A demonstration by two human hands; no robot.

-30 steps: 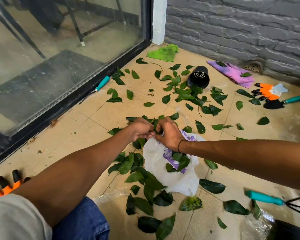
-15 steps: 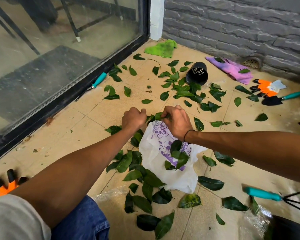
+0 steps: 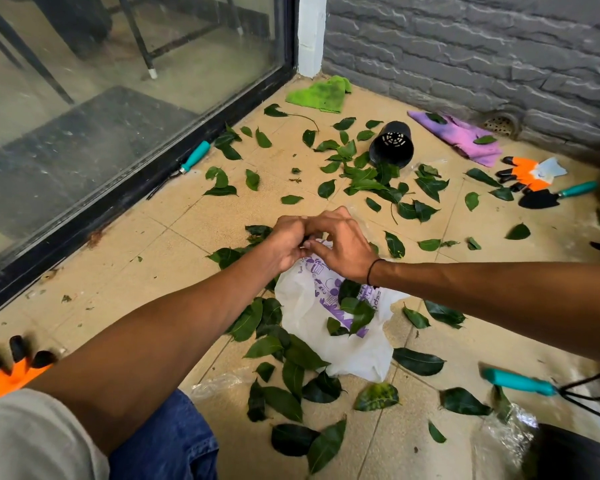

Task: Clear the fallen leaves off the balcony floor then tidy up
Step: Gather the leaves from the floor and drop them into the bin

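Observation:
Green leaves lie scattered over the tan tiled balcony floor. A white plastic bag with purple print lies on the floor in the middle, with a few leaves on it. My left hand and my right hand meet at the bag's far edge, fingers pinched on the plastic. More leaves pile at the bag's near left side.
A tipped black pot, green cloth and purple cloth lie near the grey wall. Orange gloves, a trowel, a teal hand rake and another teal tool by the glass door.
My hands came together again at the bag's far edge after being spread apart half a second ago. The bag stays on the floor.

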